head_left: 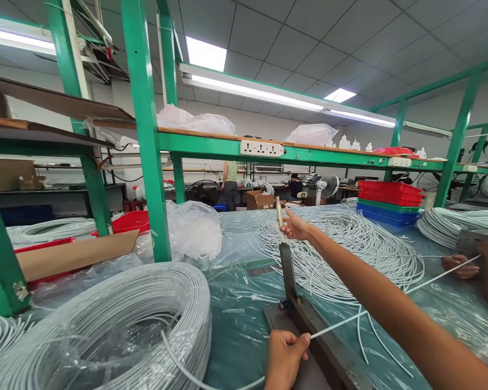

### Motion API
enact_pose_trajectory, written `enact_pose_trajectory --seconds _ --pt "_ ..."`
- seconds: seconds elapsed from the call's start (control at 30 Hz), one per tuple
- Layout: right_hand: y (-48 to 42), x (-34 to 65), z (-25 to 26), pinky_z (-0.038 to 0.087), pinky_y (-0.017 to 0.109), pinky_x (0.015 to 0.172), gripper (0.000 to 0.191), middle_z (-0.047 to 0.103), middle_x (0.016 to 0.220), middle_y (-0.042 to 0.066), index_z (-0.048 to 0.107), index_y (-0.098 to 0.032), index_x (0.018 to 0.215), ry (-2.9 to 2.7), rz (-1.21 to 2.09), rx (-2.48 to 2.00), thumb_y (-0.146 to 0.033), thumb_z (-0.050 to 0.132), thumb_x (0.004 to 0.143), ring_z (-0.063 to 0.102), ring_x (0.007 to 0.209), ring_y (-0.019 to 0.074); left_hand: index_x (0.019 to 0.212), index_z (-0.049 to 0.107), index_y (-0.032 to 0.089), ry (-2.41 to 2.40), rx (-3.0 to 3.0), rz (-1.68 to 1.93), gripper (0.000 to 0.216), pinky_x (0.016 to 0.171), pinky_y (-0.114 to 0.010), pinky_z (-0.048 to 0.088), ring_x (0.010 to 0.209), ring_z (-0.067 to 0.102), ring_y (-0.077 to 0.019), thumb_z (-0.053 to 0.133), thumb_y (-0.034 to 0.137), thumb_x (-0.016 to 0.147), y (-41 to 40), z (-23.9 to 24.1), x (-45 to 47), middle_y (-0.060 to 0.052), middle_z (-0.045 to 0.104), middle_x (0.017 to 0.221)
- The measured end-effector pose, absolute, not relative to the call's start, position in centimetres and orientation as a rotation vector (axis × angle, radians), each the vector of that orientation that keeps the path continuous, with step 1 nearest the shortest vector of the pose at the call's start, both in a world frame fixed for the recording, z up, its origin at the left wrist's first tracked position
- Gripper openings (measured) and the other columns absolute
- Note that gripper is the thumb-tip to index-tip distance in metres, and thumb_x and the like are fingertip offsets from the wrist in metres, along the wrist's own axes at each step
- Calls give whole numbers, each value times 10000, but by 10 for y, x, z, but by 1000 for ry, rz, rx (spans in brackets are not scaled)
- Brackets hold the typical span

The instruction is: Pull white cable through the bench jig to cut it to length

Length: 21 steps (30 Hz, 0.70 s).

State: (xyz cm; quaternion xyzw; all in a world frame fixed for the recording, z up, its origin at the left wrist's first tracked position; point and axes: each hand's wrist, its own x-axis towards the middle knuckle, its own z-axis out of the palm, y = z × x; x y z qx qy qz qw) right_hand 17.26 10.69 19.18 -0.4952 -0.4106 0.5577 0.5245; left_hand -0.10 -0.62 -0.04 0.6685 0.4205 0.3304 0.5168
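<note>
My left hand (285,358), low in the middle, is closed with the thumb and fingers pinching a white cable (337,325). The cable runs right, under my right forearm, towards a co-worker's hands (463,266) at the right edge; another length leads left to a large coil of cable (179,309). Farther forward, my right hand (295,224) has its fingers around the upright handle (280,214) of a metal lever tool (288,273). The tool's long base lies on the table beside my left hand. Its working edge cannot be made out.
Behind my right arm spreads a loose pile of cut cables (341,244). Red and blue trays (388,203) are stacked farther back. A green post (144,130) and shelf with a power strip (261,148) stand ahead. Clear plastic bags (191,227) lie to the left.
</note>
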Motion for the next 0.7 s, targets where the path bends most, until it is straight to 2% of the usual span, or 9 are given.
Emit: enact_pose_trajectory --seconds 0.1,0.27,0.4,0.5,0.57,0.6,0.7 --pt "74 180 203 314 112 318 550 476 475 -19 463 -172 828 -1006 1345 -1128 -594 113 879 389 338 53 336 431 220 1007 1589 792 496 512 -280 153 434 242 -107 468 696 471 -7 -1 0 30 283 363" --pt "-5 191 214 476 148 433 482 624 616 66 492 -170 900 -1035 1355 -1098 -537 180 904 582 488 103 326 434 226 967 1567 761 455 508 -281 146 423 217 -102 453 661 461 -9 4 -1 39 259 357" --pt "-71 191 196 480 143 430 384 636 620 63 511 -182 853 -981 1400 -1142 -485 283 912 600 507 110 324 441 227 962 1552 711 393 507 -282 138 417 203 -98 457 599 452 -10 13 -3 46 249 348" --pt "-114 186 172 480 125 435 223 628 622 27 547 -198 878 -929 1381 -1125 -395 607 791 587 513 99 323 447 227 970 1544 696 362 514 -283 139 424 204 -98 460 566 448 -11 17 -4 50 239 350" --pt "-136 182 156 472 120 413 341 622 644 12 564 -210 913 -861 1353 -1167 -329 750 653 570 508 96 318 446 227 973 1537 692 350 519 -282 145 431 209 -98 463 552 448 -11 18 -5 52 233 354" --pt "-145 180 150 465 116 403 379 620 659 12 567 -213 936 -815 1349 -1216 -324 764 631 563 507 94 316 445 227 975 1532 690 346 520 -282 147 433 212 -98 465 546 448 -12 18 -5 52 233 355" --pt "-163 175 135 400 105 329 459 595 614 4 529 -215 1083 -711 1379 -1372 -362 706 687 520 420 77 316 446 225 989 1524 687 333 520 -285 140 433 213 -99 476 526 456 -11 17 -5 50 235 349"
